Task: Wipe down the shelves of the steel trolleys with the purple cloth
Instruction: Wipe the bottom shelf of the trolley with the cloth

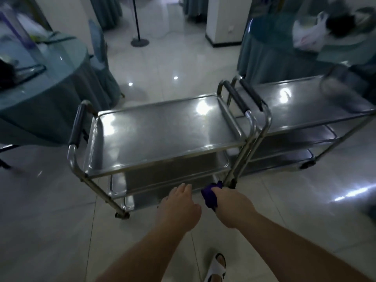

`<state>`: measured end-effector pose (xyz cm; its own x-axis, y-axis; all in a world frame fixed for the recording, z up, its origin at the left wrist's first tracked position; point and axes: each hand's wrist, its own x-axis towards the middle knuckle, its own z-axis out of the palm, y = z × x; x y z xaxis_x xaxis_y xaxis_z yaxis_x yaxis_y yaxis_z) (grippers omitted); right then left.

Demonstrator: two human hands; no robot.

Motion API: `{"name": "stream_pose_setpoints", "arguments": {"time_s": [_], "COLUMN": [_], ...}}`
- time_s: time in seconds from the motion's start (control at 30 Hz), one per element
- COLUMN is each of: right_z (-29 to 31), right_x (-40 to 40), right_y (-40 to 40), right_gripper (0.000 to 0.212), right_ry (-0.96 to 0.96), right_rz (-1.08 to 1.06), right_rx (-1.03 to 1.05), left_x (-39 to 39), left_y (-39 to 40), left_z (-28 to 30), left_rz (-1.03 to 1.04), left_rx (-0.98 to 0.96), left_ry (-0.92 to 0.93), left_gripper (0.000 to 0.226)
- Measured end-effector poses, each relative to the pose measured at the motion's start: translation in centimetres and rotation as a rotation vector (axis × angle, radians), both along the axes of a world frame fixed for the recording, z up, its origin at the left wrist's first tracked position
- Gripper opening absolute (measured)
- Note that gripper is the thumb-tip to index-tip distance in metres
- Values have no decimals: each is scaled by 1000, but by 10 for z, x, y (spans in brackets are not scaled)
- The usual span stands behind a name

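Note:
Two steel trolleys stand side by side on the tiled floor, each with three shelves. The nearer trolley [162, 131] is straight ahead of me, the second trolley [305, 110] to its right. My right hand [234, 202] grips the bunched purple cloth [210, 195] and holds it by the lower part of the near trolley's right front leg. My left hand [179, 204] hovers with fingers apart in front of the lower shelves, holding nothing.
A round table with a teal cloth [40, 82] stands at the left with items on it. Another covered table [305, 43] with a white plastic bag sits behind the second trolley. A pole stand [139, 40] and a white pillar [225, 19] lie beyond. My sandalled foot [217, 267] is below.

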<state>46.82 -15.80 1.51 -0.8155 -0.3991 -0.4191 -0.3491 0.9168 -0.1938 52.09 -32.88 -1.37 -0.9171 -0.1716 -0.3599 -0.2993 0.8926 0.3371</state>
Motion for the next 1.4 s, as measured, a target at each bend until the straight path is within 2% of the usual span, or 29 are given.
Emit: {"name": "stream_pose_setpoints", "arguments": {"time_s": [0.13, 0.4, 0.63, 0.8, 0.87, 1.13, 1.4], "right_z": [25, 48, 60, 80, 85, 79, 55], "right_x": [0, -35, -110, -169, -194, -278, -394], "right_y": [11, 82, 200, 286, 304, 287, 230], "right_gripper": [31, 38, 20, 39, 38, 17, 27], "right_ry": [113, 145, 138, 159, 166, 121, 141], "right_rz": [-8, -146, -263, -243, -242, -269, -407], "right_rx": [-45, -63, -115, -85, -102, -304, -323], "left_x": [-8, -46, -133, -176, -188, -246, -349], "left_y": [10, 61, 177, 252, 268, 258, 201], "left_z": [26, 58, 96, 111, 113, 105, 61], "left_rz": [-40, -111, -170, -134, -110, -18, 72], "left_rx": [-25, -92, -122, -110, -115, -190, -91], "left_ry": [76, 93, 157, 157, 147, 80, 55], "left_gripper": [76, 76, 65, 61, 59, 56, 68]}}
